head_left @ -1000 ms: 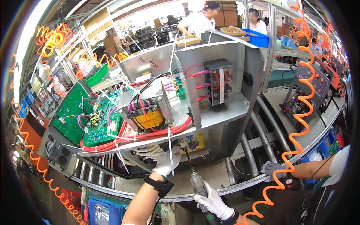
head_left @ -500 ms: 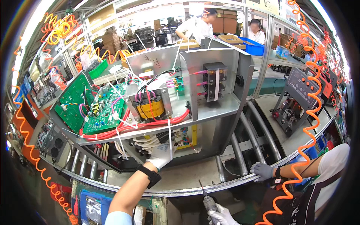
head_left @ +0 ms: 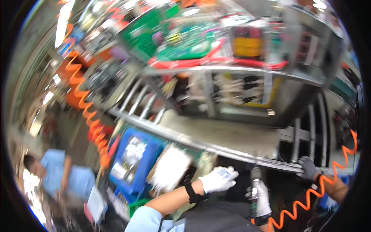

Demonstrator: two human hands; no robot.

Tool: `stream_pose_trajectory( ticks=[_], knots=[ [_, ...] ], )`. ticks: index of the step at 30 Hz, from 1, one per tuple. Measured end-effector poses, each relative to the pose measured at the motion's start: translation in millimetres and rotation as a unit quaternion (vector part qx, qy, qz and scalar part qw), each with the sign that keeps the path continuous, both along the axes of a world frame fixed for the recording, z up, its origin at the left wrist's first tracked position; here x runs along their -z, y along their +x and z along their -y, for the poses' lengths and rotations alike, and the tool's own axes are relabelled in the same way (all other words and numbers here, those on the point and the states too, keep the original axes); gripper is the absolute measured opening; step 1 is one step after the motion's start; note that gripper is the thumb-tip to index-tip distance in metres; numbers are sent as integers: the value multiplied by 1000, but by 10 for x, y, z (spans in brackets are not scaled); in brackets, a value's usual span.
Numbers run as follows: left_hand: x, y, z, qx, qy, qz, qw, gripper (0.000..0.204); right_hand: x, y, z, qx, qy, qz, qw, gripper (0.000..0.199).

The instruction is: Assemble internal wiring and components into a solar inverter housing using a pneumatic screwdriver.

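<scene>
My left hand (head_left: 220, 179), in a white glove with a black wrist strap, is in front of the bench edge, fingers loosely apart and nothing visible in them. My right hand (head_left: 263, 199), also white-gloved, grips a power screwdriver (head_left: 254, 189) that stands upright, bit toward the bench. Beyond both hands stands a metal-framed electrical unit (head_left: 232, 69), blurred by motion. Its upper level carries a green circuit board (head_left: 185, 46), a yellow-wrapped transformer (head_left: 248, 46) and a red cable bundle (head_left: 216, 61). Light-coloured wires (head_left: 232, 89) run in its lower opening.
A co-worker's grey-gloved hand (head_left: 308, 168) rests at the bench edge on the right. Orange coiled hoses (head_left: 83, 94) hang left and right. A blue bin (head_left: 133, 158) of parts sits left of a stack of white strips (head_left: 170, 168). Metal rollers (head_left: 312, 131) flank the unit. A person in blue (head_left: 67, 176) is at far left.
My left hand has come out of the unit's lower opening, back toward me. The view has swung left and down. My right hand still holds the screwdriver, now more upright.
</scene>
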State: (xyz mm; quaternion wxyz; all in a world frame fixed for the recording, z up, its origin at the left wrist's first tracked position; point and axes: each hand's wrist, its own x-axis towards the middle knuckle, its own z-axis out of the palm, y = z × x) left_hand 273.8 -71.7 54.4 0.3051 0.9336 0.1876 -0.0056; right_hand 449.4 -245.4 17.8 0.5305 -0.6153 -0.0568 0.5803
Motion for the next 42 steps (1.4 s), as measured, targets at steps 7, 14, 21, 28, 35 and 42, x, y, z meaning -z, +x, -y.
stream_pose_trajectory(
  ticks=[7, 14, 21, 28, 35, 42],
  knots=[
    [-587, -2182, 310, -376, 151, -175, 897, 22, 13, 49, 242, 33, -19, -45, 998, 32],
    [-502, -3654, -240, -357, 167, -152, 907, 26, -44, -284, 578, -25, -43, -36, 998, 39],
    [-115, -3739, -396, -401, 131, -225, 878, 36, -246, -421, 826, 38, 14, -92, 995, 38],
    [-191, -3727, -306, -488, 108, -113, 859, 19, -378, -367, 966, 31, 28, -58, 997, 35],
    [-324, -3804, -218, -528, 84, -49, 844, 25, -568, -390, 875, -18, 67, -57, 996, 42],
    [-723, -2557, -224, -546, -140, 139, 814, 20, -568, -305, 670, -81, 114, -23, 990, 45]
  ],
)
